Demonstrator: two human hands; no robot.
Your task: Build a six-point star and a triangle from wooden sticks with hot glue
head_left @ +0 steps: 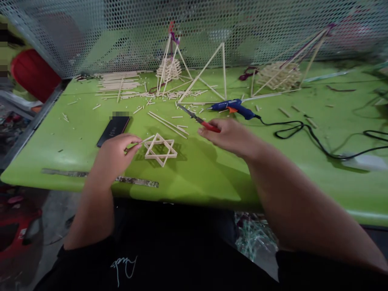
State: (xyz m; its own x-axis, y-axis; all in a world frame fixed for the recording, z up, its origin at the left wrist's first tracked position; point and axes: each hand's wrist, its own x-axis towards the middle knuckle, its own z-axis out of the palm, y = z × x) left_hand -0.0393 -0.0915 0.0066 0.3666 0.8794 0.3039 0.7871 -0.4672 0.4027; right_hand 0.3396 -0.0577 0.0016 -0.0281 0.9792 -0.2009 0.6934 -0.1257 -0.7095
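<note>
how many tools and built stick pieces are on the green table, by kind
red-handled cutters: 1
blue glue gun: 1
flat stick star: 1
stick pyramid frames: 3
metal ruler: 1
black phone: 1
total: 8

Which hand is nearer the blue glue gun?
Right. The right hand, holding red-handled cutters, sits just below the blue glue gun; the left hand is far off, beside the stick star.

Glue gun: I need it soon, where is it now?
In the head view, the glue gun lies on the green table, just beyond the right hand, in front of the stick pyramid.
</note>
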